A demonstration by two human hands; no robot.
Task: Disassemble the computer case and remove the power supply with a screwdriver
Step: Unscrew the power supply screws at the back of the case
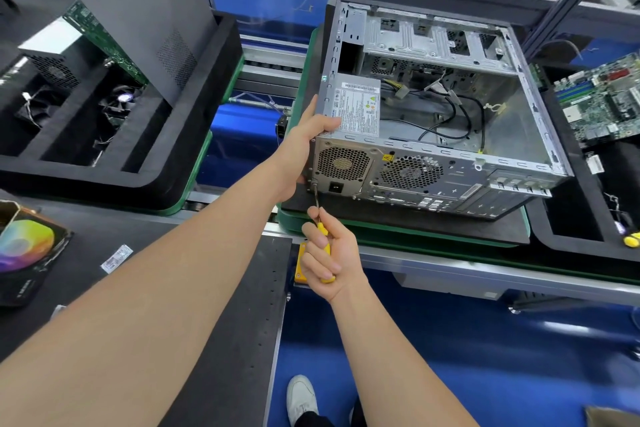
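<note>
Two hands are gripping: left hand [304, 146] the stiff grey steel computer case [450, 180], right hand [329, 253] the yellow-handled screwdriver [322, 228], beside the probably heavy boxy power supply [356, 107].

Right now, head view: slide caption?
Left hand grips open grey metal computer case; right hand holds yellow-handled screwdriver, tip on rear panel.

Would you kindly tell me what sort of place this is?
Likely a computer disassembly line: an opened computer case sits on a green-edged pallet, and a black foam tray beside it holds a bare motherboard.
</note>
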